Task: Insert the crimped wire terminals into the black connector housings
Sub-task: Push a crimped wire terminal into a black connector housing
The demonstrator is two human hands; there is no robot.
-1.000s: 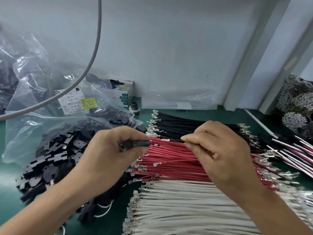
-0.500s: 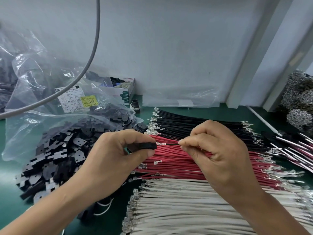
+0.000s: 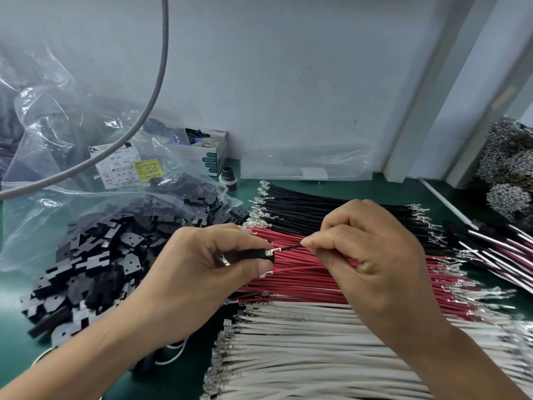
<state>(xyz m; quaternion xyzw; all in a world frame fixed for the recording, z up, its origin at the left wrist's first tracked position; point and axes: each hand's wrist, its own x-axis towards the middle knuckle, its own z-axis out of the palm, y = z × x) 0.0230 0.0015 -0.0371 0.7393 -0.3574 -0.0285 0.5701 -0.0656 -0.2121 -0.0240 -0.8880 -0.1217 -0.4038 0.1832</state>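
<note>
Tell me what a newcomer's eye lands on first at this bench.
At the centre, the left hand grips a black connector housing while the right hand pinches a black wire, its metal terminal at the housing's mouth. Under the hands lie three striking bands of wires: black wires farthest, red wires in the middle, white wires nearest. To the left, black housings spill from a clear plastic bag.

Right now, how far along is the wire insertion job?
Done: finished assemblies seem to lie far right. In hand: the left hand grips a black housing while the right hand pinches a black wire, its terminal at the opening. Left: many loose black, red and white wires.
</note>
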